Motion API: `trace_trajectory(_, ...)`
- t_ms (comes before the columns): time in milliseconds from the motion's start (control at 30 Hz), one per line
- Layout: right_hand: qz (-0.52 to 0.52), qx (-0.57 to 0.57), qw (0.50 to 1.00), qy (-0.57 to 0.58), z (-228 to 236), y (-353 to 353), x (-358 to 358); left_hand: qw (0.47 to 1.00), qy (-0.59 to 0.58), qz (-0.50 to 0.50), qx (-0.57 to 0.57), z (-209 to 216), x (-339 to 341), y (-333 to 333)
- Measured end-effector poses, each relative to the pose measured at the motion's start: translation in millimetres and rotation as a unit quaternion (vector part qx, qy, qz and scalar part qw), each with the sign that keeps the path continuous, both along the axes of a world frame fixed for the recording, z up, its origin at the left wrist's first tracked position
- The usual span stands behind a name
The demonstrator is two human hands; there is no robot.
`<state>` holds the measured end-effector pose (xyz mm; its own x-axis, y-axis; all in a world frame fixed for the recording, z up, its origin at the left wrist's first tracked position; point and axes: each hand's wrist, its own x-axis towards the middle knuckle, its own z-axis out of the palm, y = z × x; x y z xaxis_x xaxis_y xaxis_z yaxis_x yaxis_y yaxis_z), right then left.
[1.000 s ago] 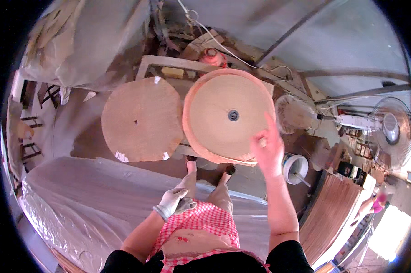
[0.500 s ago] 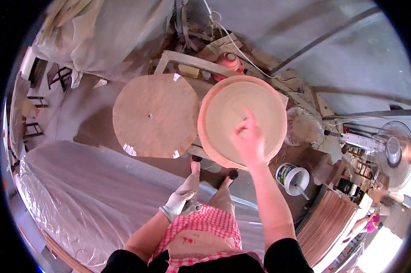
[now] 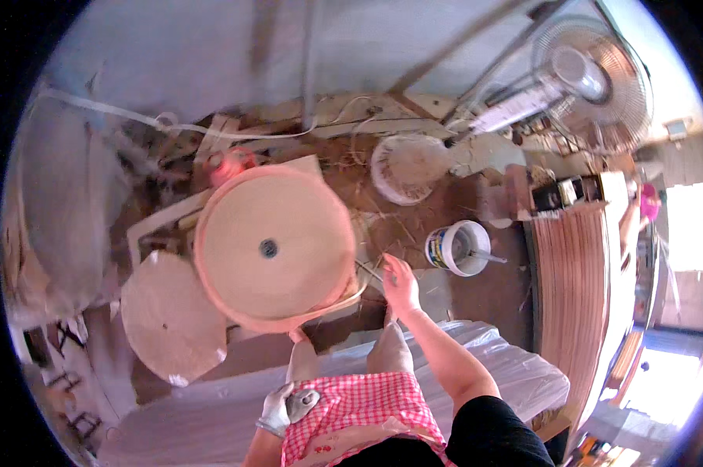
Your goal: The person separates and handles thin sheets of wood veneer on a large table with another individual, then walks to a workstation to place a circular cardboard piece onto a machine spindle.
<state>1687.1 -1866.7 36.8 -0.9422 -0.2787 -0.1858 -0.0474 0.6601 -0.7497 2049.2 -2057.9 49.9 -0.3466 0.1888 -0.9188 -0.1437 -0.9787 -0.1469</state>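
My right hand (image 3: 400, 284) is bare and holds nothing that I can see. It hovers between a large round disc and a white bucket (image 3: 458, 247), fingers loosely apart. The disc (image 3: 305, 218) is beige with a raised reddish rim and a dark round spot at its centre. Over my lap, by the red checked apron (image 3: 367, 405), my left hand (image 3: 275, 409) wears a pale glove. Its fingers are closed on a grey rounded thing (image 3: 302, 402) whose kind I cannot make out. A tan, roughly round board (image 3: 168, 300) with a small centre hole lies left of the disc.
A stick leans in the bucket. Beyond it stand a pale round tub (image 3: 410, 167) and a floor fan (image 3: 593, 86). Stacked reddish-brown sheets (image 3: 573, 288) are at the right. Plastic sheeting (image 3: 188, 424) covers something low nearby. A red object (image 3: 228, 163) sits behind the disc.
The view has swung right. My right hand has left the disc's centre and is now beside its right edge; the dark centre spot is uncovered. My left hand stays at the apron.
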Motion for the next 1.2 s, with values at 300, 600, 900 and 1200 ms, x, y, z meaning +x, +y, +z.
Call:
trace_trajectory(300,-0.361,0.081,0.921,-0.125,-212.7,317.3,-85.4,0.852,0.075,-0.426,-0.296,-13.8,-55.6,33.1)
trace_trajectory(600,-0.143,0.238,0.951,-0.138,-407.6,434.7,-173.3,0.949,-0.176,-0.212,-0.153,-43.8,-118.7,82.5)
trace_trajectory(900,-0.204,0.234,0.919,-0.245,-511.0,402.3,-236.1,0.923,-0.267,-0.218,-0.172,-30.2,-145.3,107.0)
trace_trajectory(1200,-0.326,-0.287,0.829,-0.352,-405.4,418.8,-250.4,0.943,-0.256,-0.168,-0.132,-18.7,-114.6,113.9)
